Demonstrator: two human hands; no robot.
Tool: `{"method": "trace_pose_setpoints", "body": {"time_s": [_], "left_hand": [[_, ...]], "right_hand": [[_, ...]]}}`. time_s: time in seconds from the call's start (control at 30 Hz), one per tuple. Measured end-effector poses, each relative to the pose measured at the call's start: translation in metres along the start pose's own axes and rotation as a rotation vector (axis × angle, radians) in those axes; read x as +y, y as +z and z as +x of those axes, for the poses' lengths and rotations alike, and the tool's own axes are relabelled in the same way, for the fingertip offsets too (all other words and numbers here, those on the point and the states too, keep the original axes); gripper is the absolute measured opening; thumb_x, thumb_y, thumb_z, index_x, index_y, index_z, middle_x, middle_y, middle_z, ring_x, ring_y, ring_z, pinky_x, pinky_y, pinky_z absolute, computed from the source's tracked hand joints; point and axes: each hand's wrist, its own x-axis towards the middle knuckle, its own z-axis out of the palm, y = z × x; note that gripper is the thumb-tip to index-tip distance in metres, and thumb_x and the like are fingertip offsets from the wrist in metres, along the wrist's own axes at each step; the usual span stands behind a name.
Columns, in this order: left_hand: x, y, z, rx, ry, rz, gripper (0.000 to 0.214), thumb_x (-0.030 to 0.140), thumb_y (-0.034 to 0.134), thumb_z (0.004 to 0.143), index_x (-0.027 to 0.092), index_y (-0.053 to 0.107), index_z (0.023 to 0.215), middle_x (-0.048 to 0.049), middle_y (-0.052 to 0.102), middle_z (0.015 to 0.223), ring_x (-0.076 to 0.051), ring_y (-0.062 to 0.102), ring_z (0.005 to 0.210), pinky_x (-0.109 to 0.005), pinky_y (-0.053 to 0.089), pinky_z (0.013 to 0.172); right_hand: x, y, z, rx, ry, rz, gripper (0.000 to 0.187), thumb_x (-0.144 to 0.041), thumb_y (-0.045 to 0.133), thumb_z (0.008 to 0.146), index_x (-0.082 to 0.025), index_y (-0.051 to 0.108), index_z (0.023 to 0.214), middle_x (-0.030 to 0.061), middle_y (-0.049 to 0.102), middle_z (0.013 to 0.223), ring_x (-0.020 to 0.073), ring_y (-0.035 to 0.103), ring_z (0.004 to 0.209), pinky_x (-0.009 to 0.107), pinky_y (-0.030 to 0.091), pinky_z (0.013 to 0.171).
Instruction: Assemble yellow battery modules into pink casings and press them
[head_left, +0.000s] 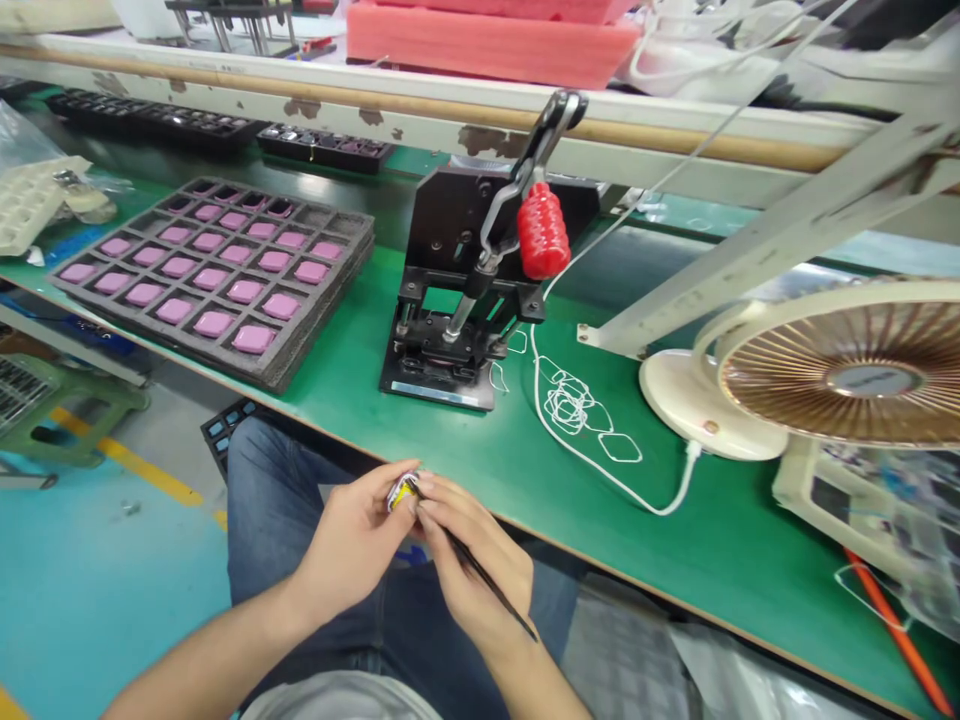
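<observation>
Over my lap, just off the bench edge, my left hand [364,535] pinches a small device casing [403,490] with yellow and silvery parts showing. Fingers of both hands cover much of it, so its exact kind is hidden. A thin black pen-like tool [491,583], perhaps tweezers, runs through my right hand [480,550], which is closed around it. The tool's tip end meets the casing between my fingertips. Beyond my hands on the green bench stands a black toggle press [442,340] with a red handle grip [544,232].
A grey foam tray [277,365] with several pink-covered pieces lies left on the bench [465,450]. Thin white ring gaskets [570,402] and a white cable [600,475] lie right of the press. A fan [862,375] and slanted metal brace [750,200] stand at the right.
</observation>
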Motion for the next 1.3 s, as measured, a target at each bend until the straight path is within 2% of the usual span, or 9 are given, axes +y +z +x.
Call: {"method": "trace_pose_setpoints", "body": {"time_s": [0.2, 0.53, 0.73, 0.83, 0.97, 1.13, 1.23, 1.3], "left_hand": [[-0.004, -0.002, -0.003, 0.018, 0.047, 0.121, 0.044, 0.041, 0.075, 0.097, 0.021, 0.075, 0.137, -0.0111, 0.082, 0.126, -0.029, 0.08, 0.108, -0.04, 0.066, 0.097], [-0.008, -0.006, -0.006, 0.015, 0.083, 0.2, 0.043, 0.04, 0.073, 0.1, 0.026, 0.074, 0.14, -0.0091, 0.081, 0.128, -0.028, 0.081, 0.105, -0.04, 0.066, 0.097], [-0.006, -0.004, -0.009, 0.007, 0.08, 0.198, 0.042, 0.041, 0.073, 0.1, 0.026, 0.075, 0.139, -0.0099, 0.082, 0.126, -0.026, 0.081, 0.098, -0.04, 0.067, 0.093], [-0.004, -0.001, -0.008, 0.0, 0.036, 0.059, 0.046, 0.044, 0.079, 0.095, 0.023, 0.077, 0.135, -0.0117, 0.082, 0.123, -0.028, 0.08, 0.102, -0.039, 0.068, 0.089], [-0.002, 0.002, -0.005, -0.048, -0.055, -0.168, 0.05, 0.044, 0.089, 0.086, 0.019, 0.078, 0.128, -0.013, 0.083, 0.117, -0.027, 0.079, 0.097, -0.038, 0.069, 0.081], [0.001, 0.001, -0.002, -0.152, -0.112, -0.37, 0.044, 0.031, 0.092, 0.085, 0.02, 0.078, 0.125, -0.01, 0.082, 0.117, -0.021, 0.078, 0.096, -0.034, 0.067, 0.085], [0.004, 0.0, -0.002, -0.222, -0.177, -0.478, 0.045, 0.027, 0.092, 0.085, 0.019, 0.078, 0.127, -0.0105, 0.082, 0.114, -0.022, 0.08, 0.093, -0.036, 0.066, 0.089], [0.005, 0.0, -0.001, -0.218, -0.185, -0.492, 0.047, 0.028, 0.092, 0.086, 0.019, 0.076, 0.129, -0.0125, 0.082, 0.117, -0.025, 0.081, 0.098, -0.039, 0.065, 0.092]], "right_hand": [[0.002, -0.001, -0.001, -0.02, 0.016, 0.027, 0.041, 0.005, 0.072, 0.091, -0.022, 0.077, 0.122, 0.0101, 0.08, 0.123, 0.0296, 0.078, 0.118, 0.048, 0.067, 0.105], [0.006, -0.002, -0.005, -0.027, 0.042, 0.05, 0.038, 0.003, 0.073, 0.092, -0.022, 0.079, 0.119, 0.0107, 0.081, 0.122, 0.0303, 0.078, 0.116, 0.049, 0.068, 0.102], [0.009, -0.003, -0.011, -0.031, -0.005, 0.037, 0.044, 0.003, 0.072, 0.092, -0.025, 0.078, 0.125, 0.0103, 0.08, 0.125, 0.0308, 0.077, 0.12, 0.05, 0.068, 0.102], [0.011, -0.001, -0.018, -0.014, -0.061, 0.003, 0.05, 0.001, 0.07, 0.094, -0.029, 0.076, 0.132, 0.0089, 0.079, 0.128, 0.032, 0.076, 0.123, 0.052, 0.069, 0.1], [0.014, 0.001, -0.024, 0.051, -0.046, 0.002, 0.052, 0.001, 0.072, 0.093, -0.032, 0.076, 0.133, 0.008, 0.079, 0.128, 0.033, 0.076, 0.122, 0.053, 0.07, 0.098], [0.011, 0.002, -0.028, 0.161, 0.037, 0.05, 0.045, 0.002, 0.073, 0.092, -0.031, 0.08, 0.123, 0.0073, 0.082, 0.121, 0.0334, 0.079, 0.115, 0.057, 0.069, 0.098], [0.006, 0.004, -0.031, 0.302, 0.134, 0.11, 0.035, -0.003, 0.074, 0.094, -0.029, 0.082, 0.116, 0.0074, 0.082, 0.118, 0.0335, 0.08, 0.11, 0.058, 0.07, 0.096], [0.003, 0.002, -0.028, 0.439, 0.201, 0.175, 0.026, -0.008, 0.076, 0.095, -0.027, 0.082, 0.112, 0.0074, 0.083, 0.115, 0.0334, 0.082, 0.105, 0.06, 0.07, 0.093]]}}
